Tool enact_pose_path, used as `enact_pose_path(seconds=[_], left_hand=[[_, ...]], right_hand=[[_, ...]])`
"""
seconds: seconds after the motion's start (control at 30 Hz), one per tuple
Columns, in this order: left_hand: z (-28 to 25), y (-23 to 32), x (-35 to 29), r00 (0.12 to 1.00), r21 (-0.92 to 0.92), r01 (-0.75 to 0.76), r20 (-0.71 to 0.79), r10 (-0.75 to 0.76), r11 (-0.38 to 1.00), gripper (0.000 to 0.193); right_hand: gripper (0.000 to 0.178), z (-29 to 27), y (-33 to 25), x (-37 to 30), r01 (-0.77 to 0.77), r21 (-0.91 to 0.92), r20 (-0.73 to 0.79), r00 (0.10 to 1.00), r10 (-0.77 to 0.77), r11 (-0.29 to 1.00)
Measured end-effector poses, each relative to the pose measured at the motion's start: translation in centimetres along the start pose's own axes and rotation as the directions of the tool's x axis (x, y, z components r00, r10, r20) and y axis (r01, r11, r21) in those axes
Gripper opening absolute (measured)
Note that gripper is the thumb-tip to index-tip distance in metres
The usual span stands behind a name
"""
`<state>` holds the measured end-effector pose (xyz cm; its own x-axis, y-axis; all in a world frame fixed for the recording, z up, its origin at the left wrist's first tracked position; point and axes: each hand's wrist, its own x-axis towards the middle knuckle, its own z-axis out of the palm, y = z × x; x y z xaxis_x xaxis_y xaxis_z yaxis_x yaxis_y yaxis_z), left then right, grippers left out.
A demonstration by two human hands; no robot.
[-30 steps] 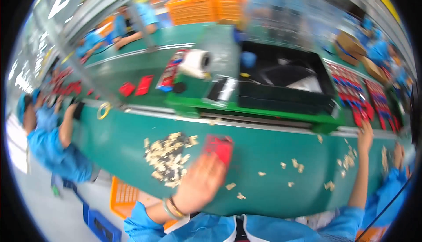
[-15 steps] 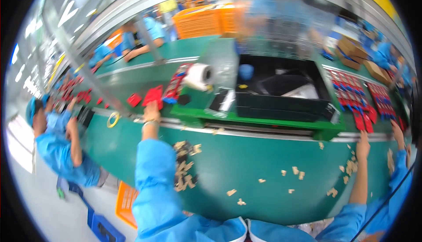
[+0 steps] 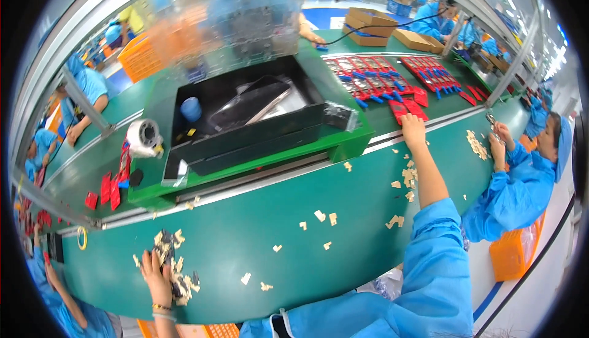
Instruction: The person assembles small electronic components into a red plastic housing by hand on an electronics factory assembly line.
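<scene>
My left hand (image 3: 157, 281) lies at the near left with its fingers spread, touching the edge of a pile of small cream pieces (image 3: 179, 265) mixed with black ones. It holds nothing that I can see. My right arm stretches far forward across the green table. At its end my right hand (image 3: 413, 130) has its fingers together on the near edge of a red flat part (image 3: 416, 109), whose tip is hidden by them. Beyond it, rows of red parts with blue pieces (image 3: 362, 74) rest on the belt. Other red parts (image 3: 110, 189) lie farther left.
A black tray (image 3: 245, 141) holding a blue cup stands on a green raised stand (image 3: 353, 144). A tape roll (image 3: 144, 136) sits beside it. Loose cream pieces (image 3: 408, 178) dot the green table (image 3: 245, 215). A co-worker (image 3: 521, 178) works at the right. Metal posts (image 3: 521, 49) rise around.
My view has turned right. My left hand has left the red part on the belt and come back to the pile of cream pieces. My right hand stays at the red parts.
</scene>
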<state>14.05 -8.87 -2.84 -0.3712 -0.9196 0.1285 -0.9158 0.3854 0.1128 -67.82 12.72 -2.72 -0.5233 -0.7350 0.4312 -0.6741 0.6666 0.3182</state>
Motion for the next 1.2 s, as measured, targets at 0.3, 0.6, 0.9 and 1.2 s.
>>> enact_pose_path(seconds=[0.3, 0.6, 0.9, 1.2], left_hand=[[-1.2, 1.3, -0.1, 0.890, -0.220, -0.109, -0.455, -0.004, 0.969, 0.024], [-4.2, 2.7, 3.6, 0.983, -0.955, 0.128, 0.157, -0.091, -0.267, 0.018], [-1.2, 1.3, 6.2, 0.935, -0.371, -0.208, -0.348, 0.072, 0.905, 0.031], [-2.6, 0.3, 10.2, 0.991, -0.516, -0.023, 0.102, 0.088, 0.856, 0.015]], right_hand=[[0.015, -14.8, -8.0, -11.5, 0.231, 0.786, -0.428, 0.872, 0.235, 0.573], [0.033, -25.0, -28.1, -22.3, 0.666, 0.720, -0.363, 0.602, -0.711, 0.196], [0.046, -25.0, -28.3, -21.5, 0.677, 0.721, -0.369, 0.556, -0.745, 0.148], [0.046, -25.3, -27.7, -22.2, 0.655, 0.728, -0.344, 0.605, -0.718, 0.203]])
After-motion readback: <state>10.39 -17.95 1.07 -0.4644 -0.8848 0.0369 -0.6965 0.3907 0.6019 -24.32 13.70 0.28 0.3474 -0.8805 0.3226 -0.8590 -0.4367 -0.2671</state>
